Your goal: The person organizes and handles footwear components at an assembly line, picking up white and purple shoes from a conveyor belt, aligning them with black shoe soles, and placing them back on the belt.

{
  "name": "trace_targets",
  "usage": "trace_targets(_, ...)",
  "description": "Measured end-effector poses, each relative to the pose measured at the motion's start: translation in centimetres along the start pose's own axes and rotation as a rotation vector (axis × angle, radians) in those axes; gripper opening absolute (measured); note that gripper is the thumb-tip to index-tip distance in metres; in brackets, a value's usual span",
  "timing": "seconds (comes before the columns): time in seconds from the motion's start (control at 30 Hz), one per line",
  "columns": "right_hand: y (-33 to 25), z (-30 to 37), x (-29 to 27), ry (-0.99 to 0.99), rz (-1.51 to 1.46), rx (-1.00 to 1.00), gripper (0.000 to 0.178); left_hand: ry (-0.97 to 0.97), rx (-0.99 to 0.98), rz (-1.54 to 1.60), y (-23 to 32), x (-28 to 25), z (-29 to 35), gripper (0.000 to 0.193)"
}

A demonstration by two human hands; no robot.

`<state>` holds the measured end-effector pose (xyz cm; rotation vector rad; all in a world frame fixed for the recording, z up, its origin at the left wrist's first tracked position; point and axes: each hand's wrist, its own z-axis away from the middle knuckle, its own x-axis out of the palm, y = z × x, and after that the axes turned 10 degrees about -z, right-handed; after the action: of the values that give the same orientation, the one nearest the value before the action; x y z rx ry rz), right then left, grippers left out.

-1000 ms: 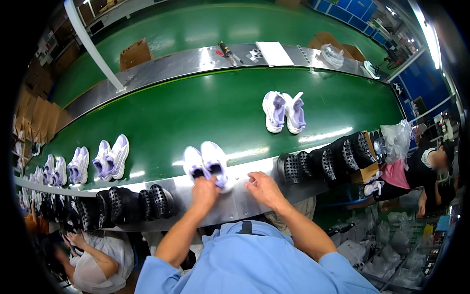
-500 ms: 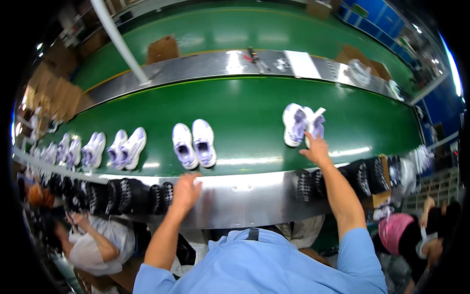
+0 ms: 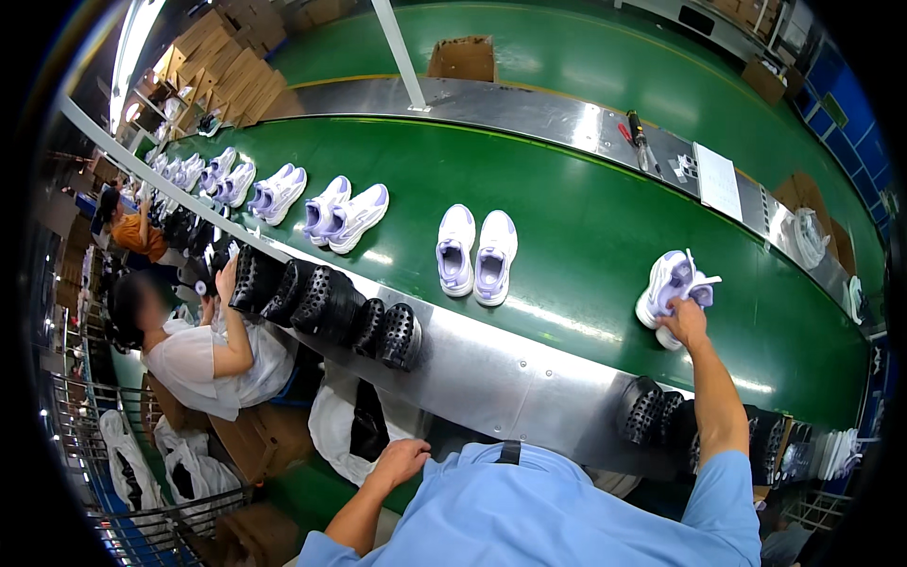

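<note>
On the green belt at the right, a pair of white-and-lilac sneakers [image 3: 664, 280] stands close together, with a white strip sticking up from the right shoe. My right hand [image 3: 687, 323] is closed on the near end of these sneakers, covering part of the right one. My left hand [image 3: 402, 461] hangs by my waist below the metal edge, fingers loosely curled, with nothing visible in it. Nearer the middle, another sneaker pair [image 3: 475, 255] stands upright on the belt. Farther left, a sneaker pair [image 3: 348, 214] leans to the right, followed by several more in a row.
Black studded shoes [image 3: 402, 337] line the metal ledge [image 3: 510, 378] left and right. Across the belt [image 3: 576, 236], a screwdriver [image 3: 639, 131] and a white sheet [image 3: 718, 180] lie on the far ledge. A co-worker in white [image 3: 194, 364] sits at left, beside a wire cart [image 3: 175, 515].
My left hand has dropped from the metal ledge to my waist. My right hand has closed on the right-hand sneakers. The view has turned left.
</note>
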<state>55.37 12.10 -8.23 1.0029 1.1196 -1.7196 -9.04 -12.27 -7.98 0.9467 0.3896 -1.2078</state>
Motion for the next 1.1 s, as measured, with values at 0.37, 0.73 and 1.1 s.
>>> trace_targets(0.37,-21.5,12.9,5.6,0.075,-0.188,-0.394,0.043,0.547,0.414,-0.007,13.8,-9.2,-10.0,0.026)
trace_targets(0.73,-25.7,25.1,9.4,0.313,-0.317,-0.354,0.053,0.697,0.948,-0.253,23.0,-13.0,-13.7,0.048)
trace_targets(1.1,-11.2,32.9,6.0,0.647,-0.374,0.651,0.057,0.294,0.870,-0.409,25.0,-7.8,-19.9,0.044)
